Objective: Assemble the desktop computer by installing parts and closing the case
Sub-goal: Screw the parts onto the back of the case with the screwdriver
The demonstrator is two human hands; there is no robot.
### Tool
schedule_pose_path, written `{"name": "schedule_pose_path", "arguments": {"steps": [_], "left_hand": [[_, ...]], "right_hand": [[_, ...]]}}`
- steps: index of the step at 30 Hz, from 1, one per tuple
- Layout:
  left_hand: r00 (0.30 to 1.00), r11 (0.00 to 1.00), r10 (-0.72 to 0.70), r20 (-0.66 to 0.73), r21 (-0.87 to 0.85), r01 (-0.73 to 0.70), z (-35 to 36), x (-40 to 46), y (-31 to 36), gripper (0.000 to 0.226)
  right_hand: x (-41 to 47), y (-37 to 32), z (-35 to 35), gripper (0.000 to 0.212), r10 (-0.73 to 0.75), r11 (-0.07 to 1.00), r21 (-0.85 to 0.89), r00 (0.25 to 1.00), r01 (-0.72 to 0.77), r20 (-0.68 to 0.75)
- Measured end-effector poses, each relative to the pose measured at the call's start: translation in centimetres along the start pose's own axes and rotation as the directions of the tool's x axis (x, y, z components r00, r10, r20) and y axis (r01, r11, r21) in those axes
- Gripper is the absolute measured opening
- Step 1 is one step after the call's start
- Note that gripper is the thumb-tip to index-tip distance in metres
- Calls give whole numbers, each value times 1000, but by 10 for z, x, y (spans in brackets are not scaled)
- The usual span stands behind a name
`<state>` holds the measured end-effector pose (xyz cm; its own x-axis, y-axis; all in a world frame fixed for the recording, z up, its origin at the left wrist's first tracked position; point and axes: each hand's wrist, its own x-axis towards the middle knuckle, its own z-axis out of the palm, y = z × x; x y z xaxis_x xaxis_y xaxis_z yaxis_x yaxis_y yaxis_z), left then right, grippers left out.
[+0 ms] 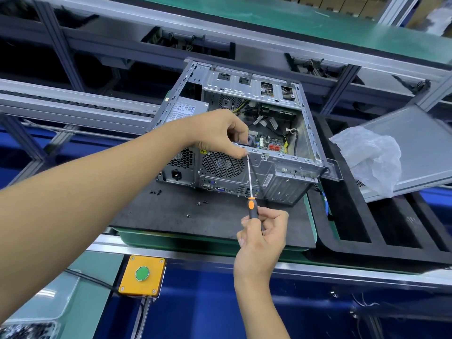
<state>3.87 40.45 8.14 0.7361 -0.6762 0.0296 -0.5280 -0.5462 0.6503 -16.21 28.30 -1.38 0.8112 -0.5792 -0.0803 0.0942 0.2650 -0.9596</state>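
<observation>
An open grey desktop case [288, 165] lies on its side on a black mat [195, 216], its rear panel with fan grilles and ports facing me. My left hand [220, 133] reaches over the rear top edge, thumb and fingers pinching a small part at the rim, where the tip of a screwdriver [250, 192] meets the case. My right hand [264, 233] grips the screwdriver's black-and-orange handle below, shaft angled up to that spot. The motherboard [271, 143] with cables shows inside. The grey side panel [420, 152] lies to the right.
Several loose black screws [156, 192] lie on the mat left of the case. A crumpled plastic bag [374, 157] rests on the side panel. A yellow box with a green button [142, 275] sits at the near edge. A black slotted tray [381, 226] lies right.
</observation>
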Motion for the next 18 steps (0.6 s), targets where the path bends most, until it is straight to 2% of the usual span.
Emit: {"name": "schedule_pose_path", "arguments": {"steps": [3, 7, 15, 18], "left_hand": [[1000, 1000, 6, -6, 14, -5, 1, 0, 0, 18], [999, 999, -2, -35, 54, 4, 3, 0, 0, 15], [998, 994, -39, -48, 98, 44, 3, -4, 5, 25], [998, 992, -52, -48, 112, 57, 3, -4, 6, 24]], "right_hand": [[-2, -3, 1, 32, 10, 999, -46, 1000, -11, -18], [-7, -9, 4, 27, 32, 996, -80, 999, -34, -30], [-15, -22, 13, 22, 57, 990, -126, 996, -65, -63], [-16, -29, 15, 16, 108, 985, -124, 990, -119, -90]]}}
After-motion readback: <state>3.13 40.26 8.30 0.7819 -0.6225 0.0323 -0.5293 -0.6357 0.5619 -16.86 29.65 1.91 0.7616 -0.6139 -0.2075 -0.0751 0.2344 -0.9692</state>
